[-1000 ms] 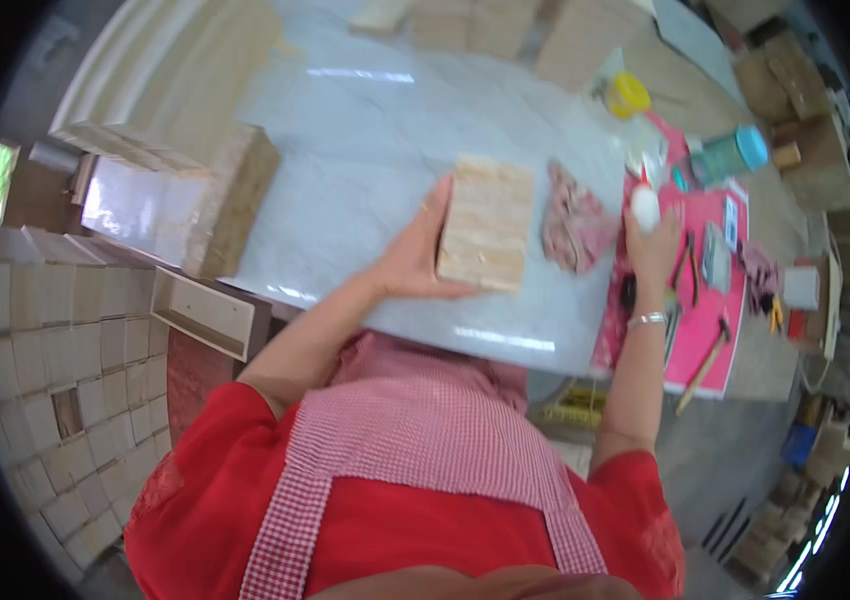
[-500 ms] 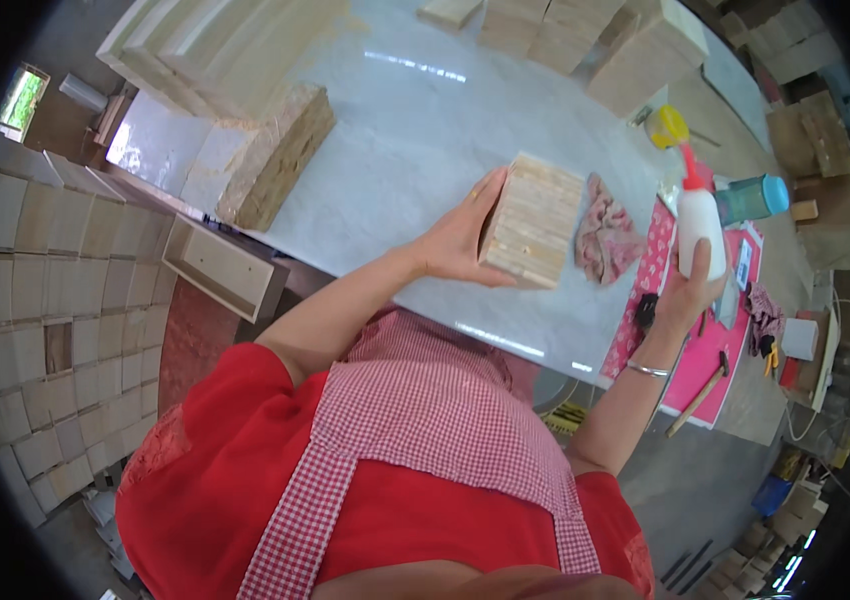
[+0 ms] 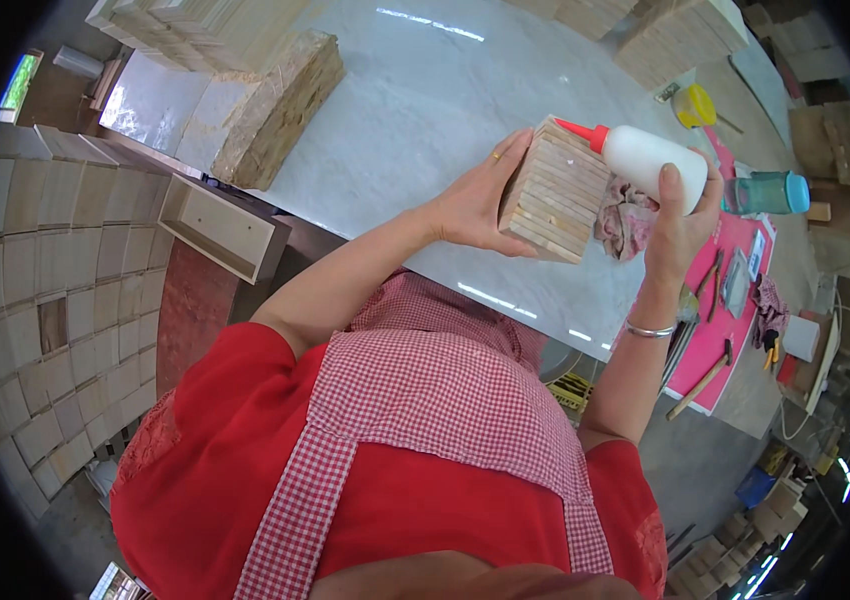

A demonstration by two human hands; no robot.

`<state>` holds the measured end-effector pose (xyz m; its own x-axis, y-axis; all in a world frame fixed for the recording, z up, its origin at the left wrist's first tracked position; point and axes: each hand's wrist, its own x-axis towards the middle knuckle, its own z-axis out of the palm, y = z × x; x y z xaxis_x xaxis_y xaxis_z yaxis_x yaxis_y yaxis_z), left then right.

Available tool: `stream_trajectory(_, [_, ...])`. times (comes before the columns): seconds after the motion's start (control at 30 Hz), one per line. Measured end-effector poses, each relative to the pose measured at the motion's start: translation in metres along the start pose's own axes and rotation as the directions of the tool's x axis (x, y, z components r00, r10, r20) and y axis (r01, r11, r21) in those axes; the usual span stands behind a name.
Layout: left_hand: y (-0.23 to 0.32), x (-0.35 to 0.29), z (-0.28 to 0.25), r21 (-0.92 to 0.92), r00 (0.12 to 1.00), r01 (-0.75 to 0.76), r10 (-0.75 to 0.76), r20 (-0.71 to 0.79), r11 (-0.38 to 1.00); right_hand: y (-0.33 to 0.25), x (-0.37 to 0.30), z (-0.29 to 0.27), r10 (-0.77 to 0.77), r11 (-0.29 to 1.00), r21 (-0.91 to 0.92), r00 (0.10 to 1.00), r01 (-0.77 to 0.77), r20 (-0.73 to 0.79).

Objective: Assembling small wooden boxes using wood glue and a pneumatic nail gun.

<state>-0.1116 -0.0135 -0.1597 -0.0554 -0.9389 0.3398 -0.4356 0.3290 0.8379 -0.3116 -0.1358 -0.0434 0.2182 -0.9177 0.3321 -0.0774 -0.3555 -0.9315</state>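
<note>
My left hand (image 3: 486, 200) grips the left side of a block of stacked pale wood strips (image 3: 557, 195), thumb at its near edge and fingers on the far left side. In my right hand (image 3: 687, 215) is a white squeeze bottle (image 3: 653, 165) with a red nozzle, tilted so that its tip points left at the block's far top edge. Whether the tip touches the wood, I cannot tell. A crumpled pinkish rag (image 3: 626, 222) lies just right of the block, partly hidden by the bottle and my hand.
A rough-sided wooden block (image 3: 280, 110) stands at the left on the pale table (image 3: 425, 110), with stacked boards behind it. To the right are a yellow tub (image 3: 693, 105), a teal jar (image 3: 767, 194) and a hammer (image 3: 702, 382) on a pink mat. An open wooden box (image 3: 217, 230) sits left of the table.
My right hand has swung the bottle from upright to tilted left, bringing its red nozzle to the block. The block appears slightly higher and farther right in the view, still in my left hand.
</note>
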Motion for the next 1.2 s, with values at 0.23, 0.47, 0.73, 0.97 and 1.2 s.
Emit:
stream_trajectory(0.23, [0.001, 0.000, -0.001, -0.001, 1.000, 0.012, -0.012, 0.002, 1.000, -0.001, 0.005, 0.008, -0.054, 0.999, -0.001, 0.997, 0.055, 0.060])
stream_trajectory(0.47, [0.000, 0.001, -0.001, -0.001, 1.000, 0.013, -0.013, -0.002, 1.000, -0.005, 0.011, -0.012, -0.116, 0.985, -0.117, 0.990, 0.125, 0.085])
stream_trajectory(0.73, [0.004, 0.001, -0.002, -0.031, 1.000, 0.026, -0.027, -0.016, 0.999, -0.006, 0.008, -0.055, -0.119, 0.975, -0.192, 0.993, 0.116, -0.004])
stream_trajectory(0.97, [0.003, 0.002, -0.002, -0.034, 1.000, 0.024, -0.025, -0.017, 0.999, 0.002, 0.004, -0.032, -0.101, 0.992, -0.073, 0.995, 0.099, -0.025])
stream_trajectory(1.2, [0.005, 0.003, -0.003, 0.007, 1.000, 0.027, -0.027, 0.006, 1.000, -0.001, 0.005, -0.001, -0.049, 0.998, -0.023, 0.996, 0.051, 0.077])
